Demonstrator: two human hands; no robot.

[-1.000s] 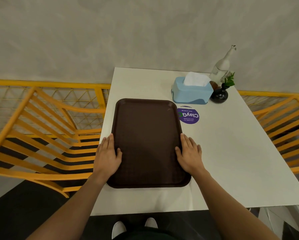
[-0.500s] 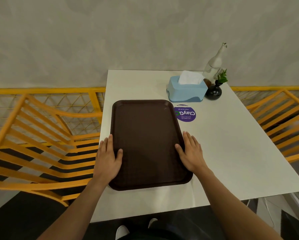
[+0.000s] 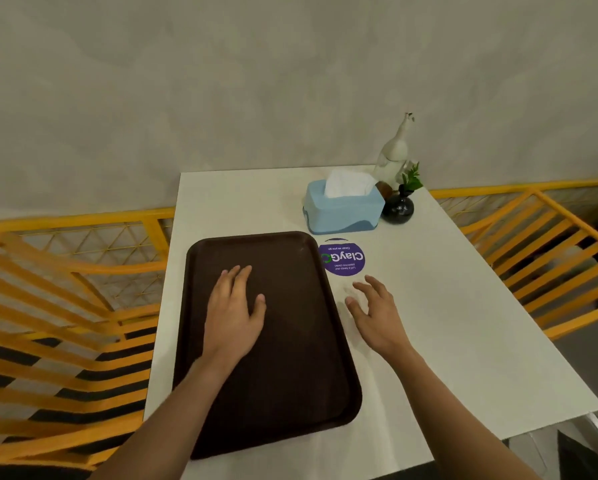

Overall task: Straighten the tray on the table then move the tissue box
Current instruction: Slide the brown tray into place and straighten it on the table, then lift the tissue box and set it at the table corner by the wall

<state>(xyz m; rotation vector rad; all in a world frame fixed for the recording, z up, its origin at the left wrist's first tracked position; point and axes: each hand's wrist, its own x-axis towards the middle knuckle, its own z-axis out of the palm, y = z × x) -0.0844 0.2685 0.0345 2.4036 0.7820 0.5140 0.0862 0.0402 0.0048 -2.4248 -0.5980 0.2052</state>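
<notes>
Change: both hands are leaving the tray's side rims, where they were resting half a second ago, and are travelling forward.
Left hand (image 3: 233, 311): hovering or lying flat over the middle of the tray, fingers together and open, gripping nothing; contact is impossible to tell.
Right hand (image 3: 373, 308): reaching over the bare desk just right of the tray, fingers spreading, holding nothing.
Tray (image 3: 273, 393): lying on the left half of the desk, long sides running roughly with the desk's left edge, so the straightening is looking finished.
Desk (image 3: 463, 323): carrying everything, white and smooth.
Purple sticker (image 3: 342, 258): sitting between the right hand and the tissue box.
Tissue box (image 3: 342, 210): standing at the far right, just beyond the tray's far corner, a tissue poking up.
Black vase (image 3: 398, 208): crowding the box's right end, a pale bottle (image 3: 394, 154) behind.
Handling: the box is probably light, rigid plastic; gripping across its long sides, low, is looking safest.
Risk: sliding rightward is likely nudging the vase.
</notes>
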